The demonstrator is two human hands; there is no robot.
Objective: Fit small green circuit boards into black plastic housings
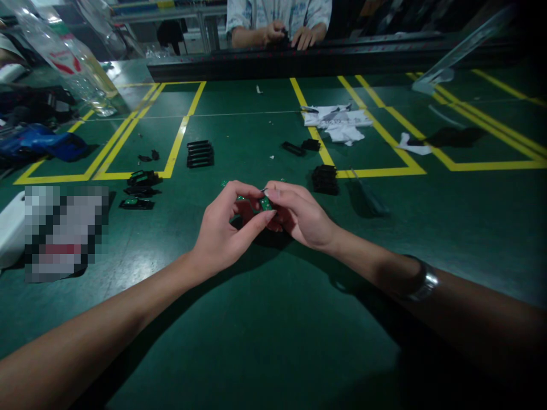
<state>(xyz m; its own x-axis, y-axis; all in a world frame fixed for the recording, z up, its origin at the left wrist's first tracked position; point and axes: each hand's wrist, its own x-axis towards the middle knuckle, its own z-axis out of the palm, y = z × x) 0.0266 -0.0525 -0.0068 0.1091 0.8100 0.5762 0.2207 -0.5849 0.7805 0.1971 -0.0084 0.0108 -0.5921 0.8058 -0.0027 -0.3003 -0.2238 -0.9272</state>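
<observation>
Over the middle of the green table, my left hand (228, 225) and my right hand (301, 216) meet around a small green circuit board (265, 203). Thumb and fingers of my left hand pinch it from the left; my right thumb and fingers close on its right side. Whether a black part is joined to the board is hidden by the fingers. Beyond my hands lie a neat row of black plastic housings (200, 154) and a second black stack (325, 179). To the left, several black housings (141, 191) show green pieces inside.
Clear plastic bottles (68, 68) stand at the back left near a blue tool (47, 143). A white object (12, 228) lies at the left edge. Crumpled paper (337, 119) and a dark screwdriver-like tool (367, 191) lie right. A co-worker's hands (290, 37) show beyond the black rail (299, 64).
</observation>
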